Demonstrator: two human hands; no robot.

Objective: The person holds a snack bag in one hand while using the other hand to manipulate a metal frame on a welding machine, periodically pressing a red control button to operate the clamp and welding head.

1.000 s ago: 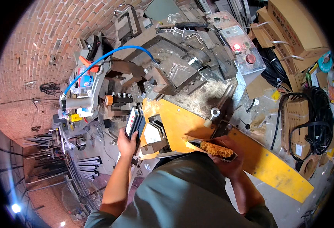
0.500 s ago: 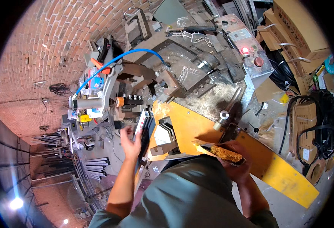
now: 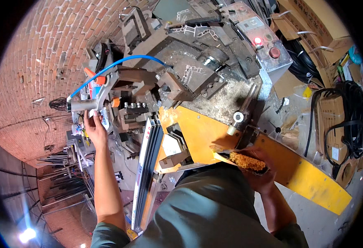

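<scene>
At the left, my left hand (image 3: 95, 129) reaches up beside the grey cylinder (image 3: 83, 105) of the machine. Its fingers are stretched out and slightly apart, at some small whitish and coloured items behind them; whether the fingertips touch one I cannot tell. My right hand (image 3: 265, 178), low in front of me, is closed around an opened packet. In the packet sits a golden, crinkly block (image 3: 247, 161) that looks like dry noodles. Between my arms, long black-and-white profiles (image 3: 148, 165) lean against the yellow machine table (image 3: 202, 136).
A blue hose (image 3: 119, 62) arches over the metal machine. A control box (image 3: 268, 45) with a lit red light stands behind it at the right. Cardboard boxes (image 3: 334, 25) and black cable coils (image 3: 348, 124) fill the right side. A brick wall (image 3: 45, 82) rises at the left.
My left hand has moved away from the profiles, left and up to the cylinder. The profiles now show more of their length. My right hand still holds the packet in nearly the same place.
</scene>
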